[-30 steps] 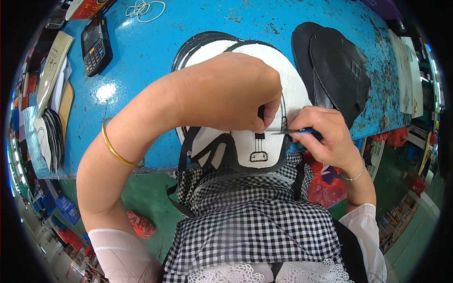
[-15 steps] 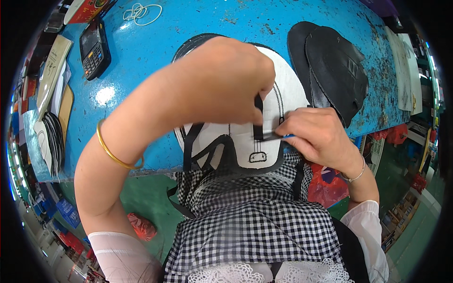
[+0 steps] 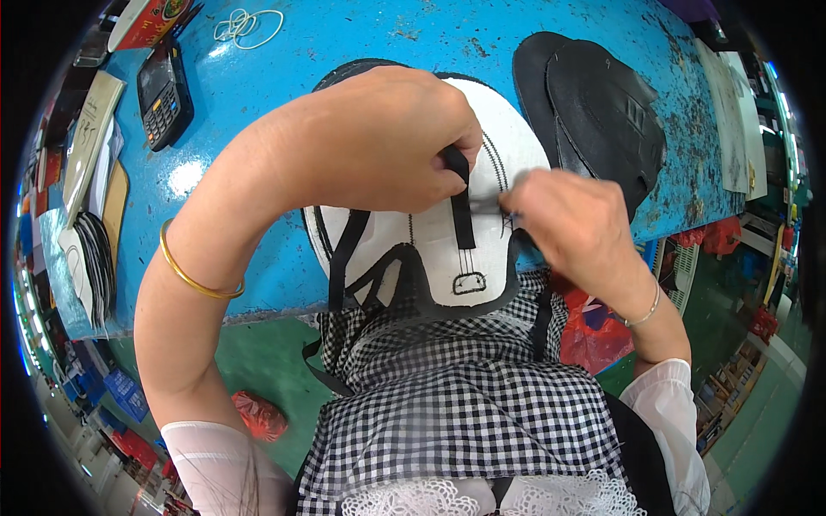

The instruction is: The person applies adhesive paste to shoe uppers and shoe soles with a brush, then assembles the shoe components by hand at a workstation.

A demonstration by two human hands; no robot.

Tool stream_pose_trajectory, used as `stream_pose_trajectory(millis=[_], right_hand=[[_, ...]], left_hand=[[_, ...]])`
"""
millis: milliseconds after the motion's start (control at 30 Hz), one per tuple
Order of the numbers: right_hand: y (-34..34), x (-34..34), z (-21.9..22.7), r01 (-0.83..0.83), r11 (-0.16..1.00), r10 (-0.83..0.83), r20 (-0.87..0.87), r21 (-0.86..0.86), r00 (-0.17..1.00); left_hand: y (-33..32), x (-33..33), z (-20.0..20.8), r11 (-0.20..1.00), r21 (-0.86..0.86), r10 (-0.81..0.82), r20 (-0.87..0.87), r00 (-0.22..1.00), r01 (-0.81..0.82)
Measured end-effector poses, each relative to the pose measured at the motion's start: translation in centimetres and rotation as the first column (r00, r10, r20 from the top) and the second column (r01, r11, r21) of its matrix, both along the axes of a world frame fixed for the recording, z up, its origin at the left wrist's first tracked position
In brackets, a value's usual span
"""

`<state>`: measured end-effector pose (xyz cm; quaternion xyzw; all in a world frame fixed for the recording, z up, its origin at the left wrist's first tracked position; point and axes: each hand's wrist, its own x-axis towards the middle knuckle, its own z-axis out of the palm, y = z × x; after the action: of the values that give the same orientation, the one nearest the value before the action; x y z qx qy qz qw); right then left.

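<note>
A white-faced sewn piece [image 3: 516,138] with black edging and dark stitch lines overhangs the table's near edge, above my lap. Over it, my left hand [image 3: 413,142] is closed, pinching the upper end of a black strap [image 3: 463,215] between thumb and fingers. The strap's lower end lies above a small stitched outline [image 3: 470,282]. Close by on the right, my right hand [image 3: 572,219] is closed and blurred by motion. From its fingertips a thin dark tool [image 3: 488,207] points left toward the strap; its exact kind is unclear.
Black shaped pieces [image 3: 602,120] are stacked at the table's right. A handheld keypad device [image 3: 163,99], a loop of pale cord [image 3: 249,27] and a bundle of dark-edged pieces [image 3: 92,267] lie leftward. A red plastic bag [image 3: 594,331] hangs beneath the right side.
My right hand has moved up and away from the strap's lower end, taking the thin tool with it. My left hand has shifted slightly left, still pinching the strap.
</note>
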<state>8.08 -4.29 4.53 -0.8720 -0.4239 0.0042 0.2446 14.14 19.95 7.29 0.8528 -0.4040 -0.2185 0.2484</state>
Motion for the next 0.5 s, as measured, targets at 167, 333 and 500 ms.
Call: stream_pose_trajectory(millis=[167,333,500], right_hand=[[0.0,0.2,2.2,0.222,0.972,-0.232,-0.213,-0.070,0.949],[0.9,0.7,0.8,0.170,0.985,-0.171,-0.159,-0.021,0.972],[0.8,0.8,1.0,0.191,0.981,-0.190,-0.188,-0.014,0.964]], left_hand=[[0.8,-0.1,-0.3,0.998,-0.061,-0.001,-0.046,0.999,-0.002],[1.1,-0.2,-0.6,0.994,-0.105,0.008,-0.108,0.994,-0.019],[1.6,-0.3,-1.6,0.980,-0.200,0.004,-0.001,1.000,-0.005]])
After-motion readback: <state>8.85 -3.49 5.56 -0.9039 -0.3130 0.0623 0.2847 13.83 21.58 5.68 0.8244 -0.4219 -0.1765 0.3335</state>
